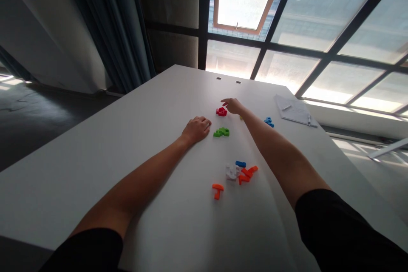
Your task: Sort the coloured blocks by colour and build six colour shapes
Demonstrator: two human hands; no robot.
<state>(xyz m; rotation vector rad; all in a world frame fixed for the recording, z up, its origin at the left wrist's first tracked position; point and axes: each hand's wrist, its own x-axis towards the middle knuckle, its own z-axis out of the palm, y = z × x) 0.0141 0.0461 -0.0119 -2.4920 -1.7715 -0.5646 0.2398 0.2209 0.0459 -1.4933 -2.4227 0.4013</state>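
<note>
My left hand (pixel 196 129) lies on the white table (pixel 153 106), fingers loosely bent and nothing visible in them. Just right of its fingertips is a cluster of green plastic pieces (pixel 221 132). Farther away, my right hand (pixel 232 105) hovers beside and slightly above a small pile of red plastic pieces (pixel 221 111), its fingers stretched to the left and apart. A bit of yellow (pixel 241 117) shows at the edge of my right wrist, mostly hidden by it. Light blue pieces (pixel 268 121) sit to the right of that forearm.
Nearer to me are white pieces (pixel 232 172), a dark blue piece (pixel 240 164), several orange pieces (pixel 247 174) and a separate orange piece (pixel 217 191). Paper sheets (pixel 293 108) with pens lie by the right table edge. Windows and a curtain (pixel 111 29) stand beyond.
</note>
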